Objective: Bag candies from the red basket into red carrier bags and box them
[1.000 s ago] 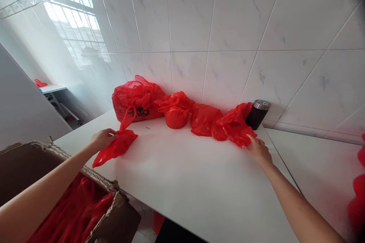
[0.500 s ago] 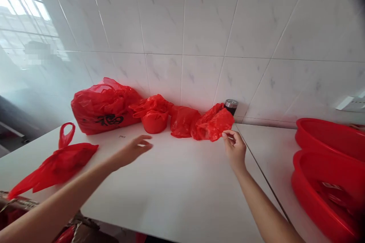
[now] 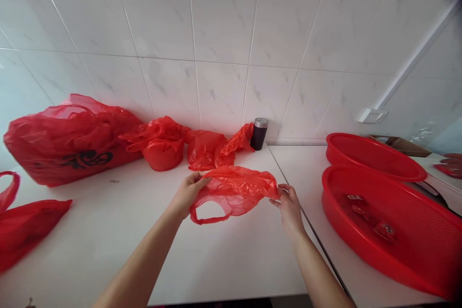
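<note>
A thin red plastic bag (image 3: 236, 190) is stretched between both my hands just above the white table (image 3: 224, 260). My left hand (image 3: 187, 193) is closed on the bag's left edge, by its looped handle. The bag's right corner is pinched in my right hand (image 3: 288, 202). Behind the bag, against the tiled wall, lie more red bags: a crumpled one (image 3: 207, 149), a tied round one (image 3: 160, 144) and a large full bag with black lettering (image 3: 68, 137).
A dark cylinder with a metal lid (image 3: 259, 134) stands by the wall. Two big red baskets (image 3: 382, 221) sit on the right counter. A filled red bag (image 3: 25, 226) lies at the left edge. Another person's hand (image 3: 451, 160) shows at far right.
My left hand let go of the bag on the left and crossed to the middle. My right hand pulled a bag off the pile; both hands now hold it. The view swung right.
</note>
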Motion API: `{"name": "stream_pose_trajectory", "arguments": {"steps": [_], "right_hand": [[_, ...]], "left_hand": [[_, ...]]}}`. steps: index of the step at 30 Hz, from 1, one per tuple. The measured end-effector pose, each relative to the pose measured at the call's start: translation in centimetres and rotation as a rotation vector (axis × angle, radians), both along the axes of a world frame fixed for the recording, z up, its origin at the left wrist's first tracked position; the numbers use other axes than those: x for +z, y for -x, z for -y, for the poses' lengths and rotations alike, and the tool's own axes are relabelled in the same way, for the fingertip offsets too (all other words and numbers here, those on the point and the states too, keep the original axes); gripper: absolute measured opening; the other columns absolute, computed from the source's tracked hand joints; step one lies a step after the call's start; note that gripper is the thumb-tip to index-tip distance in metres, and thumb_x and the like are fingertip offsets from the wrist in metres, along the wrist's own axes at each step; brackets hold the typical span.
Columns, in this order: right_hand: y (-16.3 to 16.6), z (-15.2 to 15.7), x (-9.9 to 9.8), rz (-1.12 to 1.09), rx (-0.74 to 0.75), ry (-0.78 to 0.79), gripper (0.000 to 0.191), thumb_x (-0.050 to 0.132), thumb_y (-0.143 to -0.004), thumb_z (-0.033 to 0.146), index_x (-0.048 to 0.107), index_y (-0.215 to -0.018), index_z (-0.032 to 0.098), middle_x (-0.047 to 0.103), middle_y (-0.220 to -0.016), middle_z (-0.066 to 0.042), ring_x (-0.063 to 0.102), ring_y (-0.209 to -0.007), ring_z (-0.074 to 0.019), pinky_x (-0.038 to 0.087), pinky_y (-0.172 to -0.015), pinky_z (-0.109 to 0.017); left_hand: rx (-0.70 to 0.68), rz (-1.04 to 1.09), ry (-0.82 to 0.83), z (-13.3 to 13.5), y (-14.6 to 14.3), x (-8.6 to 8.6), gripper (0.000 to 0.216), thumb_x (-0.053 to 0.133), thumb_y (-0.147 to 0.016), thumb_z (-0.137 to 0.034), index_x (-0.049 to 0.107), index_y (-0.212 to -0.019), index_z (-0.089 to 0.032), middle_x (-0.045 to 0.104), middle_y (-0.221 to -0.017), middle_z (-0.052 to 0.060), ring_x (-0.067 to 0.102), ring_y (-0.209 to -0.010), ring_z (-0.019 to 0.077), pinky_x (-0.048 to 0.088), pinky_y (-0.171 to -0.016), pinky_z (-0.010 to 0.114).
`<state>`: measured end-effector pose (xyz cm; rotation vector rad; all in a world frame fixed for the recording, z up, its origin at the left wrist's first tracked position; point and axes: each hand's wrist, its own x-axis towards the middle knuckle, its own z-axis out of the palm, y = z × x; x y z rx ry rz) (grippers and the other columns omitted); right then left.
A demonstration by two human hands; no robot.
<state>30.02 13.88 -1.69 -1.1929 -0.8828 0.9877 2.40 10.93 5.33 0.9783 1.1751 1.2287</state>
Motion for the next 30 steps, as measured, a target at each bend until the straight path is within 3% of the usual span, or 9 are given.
{"name": "stream_pose_trajectory", "arguments": {"steps": [4, 8, 12, 16, 18, 22, 25, 28, 30], "right_hand": [[1.6, 2.0, 2.4, 0.277, -0.187, -0.246, 0.019, 0.054, -0.084, 0.038, 0.053, -0.098, 0.024, 0.057, -0.103, -0.006, 0.055, -0.100, -0.0218, 0.042, -0.094, -0.043], [6.5, 5.7, 5.1, 0.636, 0.201, -0.590, 0.018, 0.061, -0.082, 0.030, 0.057, -0.100, 0.028, 0.059, -0.102, -0.006, 0.055, -0.099, -0.0237, 0.046, -0.088, -0.042], [9.4, 6.7, 4.2, 0.612, 0.394, -0.462, 0.058, 0.076, -0.069, 0.034, 0.050, -0.120, 0.030, 0.058, -0.117, -0.008, 0.055, -0.106, -0.0278, 0.048, -0.086, -0.045], [8.1, 5.4, 3.1, 0.441, 0.571, -0.271, 0.009, 0.057, -0.086, 0.033, 0.059, -0.091, 0.025, 0.066, -0.091, -0.001, 0.062, -0.085, -0.0189, 0.050, -0.080, -0.035], [6.5, 4.5, 2.9, 0.397, 0.586, -0.228, 0.013, 0.058, -0.085, 0.035, 0.057, -0.080, 0.023, 0.064, -0.078, 0.000, 0.061, -0.076, -0.0169, 0.049, -0.073, -0.031], [2.8, 2.7, 3.0, 0.263, 0.377, -0.163, 0.018, 0.065, -0.077, 0.035, 0.053, -0.079, 0.021, 0.059, -0.071, 0.002, 0.055, -0.064, -0.0138, 0.042, -0.056, -0.023], [0.9, 3.1, 4.9, 0.219, 0.062, -0.213, 0.020, 0.064, -0.078, 0.035, 0.053, -0.087, 0.022, 0.062, -0.081, -0.001, 0.059, -0.073, -0.0159, 0.046, -0.064, -0.026], [1.3, 6.6, 8.2, 0.218, -0.271, -0.446, 0.012, 0.058, -0.084, 0.029, 0.055, -0.094, 0.023, 0.062, -0.093, -0.004, 0.061, -0.088, -0.0198, 0.048, -0.080, -0.036], [2.8, 9.6, 10.2, 0.301, -0.270, -0.685, 0.010, 0.053, -0.086, 0.021, 0.054, -0.096, 0.024, 0.060, -0.095, -0.005, 0.060, -0.091, -0.0210, 0.049, -0.080, -0.039]], "left_hand": [[0.030, 0.012, 0.064, 0.8, -0.5, -0.8, 0.032, 0.071, -0.071, -0.041, 0.051, -0.084, -0.019, 0.064, -0.069, 0.000, 0.061, -0.060, 0.0146, 0.049, -0.060, 0.028], [-0.028, 0.030, 0.067, 1.6, -2.5, -0.4, 0.030, 0.069, -0.075, -0.043, 0.054, -0.086, -0.019, 0.063, -0.070, -0.001, 0.061, -0.062, 0.0146, 0.049, -0.062, 0.028], [-0.153, 0.044, 0.018, 2.7, -4.1, 0.7, 0.031, 0.062, -0.081, -0.047, 0.061, -0.097, -0.020, 0.068, -0.086, 0.003, 0.064, -0.079, 0.0180, 0.050, -0.078, 0.032], [-0.303, -0.003, -0.050, 3.6, -3.7, 1.2, 0.043, 0.056, -0.087, -0.045, 0.057, -0.125, -0.025, 0.068, -0.101, 0.005, 0.063, -0.091, 0.0197, 0.044, -0.092, 0.036], [-0.295, -0.014, -0.064, 3.8, -2.8, 1.3, 0.051, 0.055, -0.088, -0.044, 0.047, -0.136, -0.028, 0.067, -0.092, 0.003, 0.061, -0.086, 0.0177, 0.043, -0.092, 0.037], [-0.191, -0.157, -0.095, 4.2, -0.9, 1.4, 0.045, 0.054, -0.089, -0.042, 0.048, -0.132, -0.029, 0.057, -0.075, -0.003, 0.051, -0.067, 0.0120, 0.045, -0.076, 0.030], [-0.139, -0.281, -0.136, 4.9, -0.5, 1.9, 0.037, 0.052, -0.090, -0.043, 0.055, -0.123, -0.025, 0.044, -0.061, -0.007, 0.038, -0.056, 0.0097, 0.043, -0.066, 0.026], [-0.111, -0.281, -0.107, 5.9, -1.4, 3.0, 0.047, 0.053, -0.088, -0.044, 0.049, -0.131, -0.025, 0.032, -0.055, -0.010, 0.030, -0.051, 0.0088, 0.048, -0.064, 0.027], [-0.122, -0.262, -0.065, 6.6, -2.5, 3.8, 0.058, 0.054, -0.087, -0.045, 0.040, -0.140, -0.026, 0.033, -0.057, -0.010, 0.030, -0.050, 0.0084, 0.050, -0.061, 0.028]]}}
